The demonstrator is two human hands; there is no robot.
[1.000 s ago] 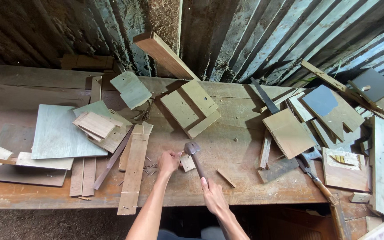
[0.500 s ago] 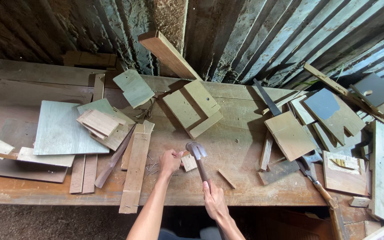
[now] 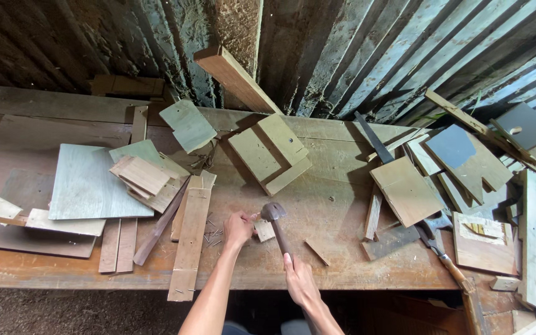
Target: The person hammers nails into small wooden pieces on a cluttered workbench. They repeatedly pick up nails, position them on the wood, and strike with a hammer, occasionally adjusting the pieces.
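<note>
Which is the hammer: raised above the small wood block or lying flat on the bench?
Raised. The right hand grips the hammer by its handle, head up beside the block pinned by the left hand.

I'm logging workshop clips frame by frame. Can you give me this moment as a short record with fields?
Setting: worn wooden workbench against a corrugated metal wall
Left hand: pinches at a small pale wooden block
Right hand: grips the dark-handled hammer, head over the block
Nearby: loose nails left of the left hand; long brown plank; grey-green plywood sheet
</note>
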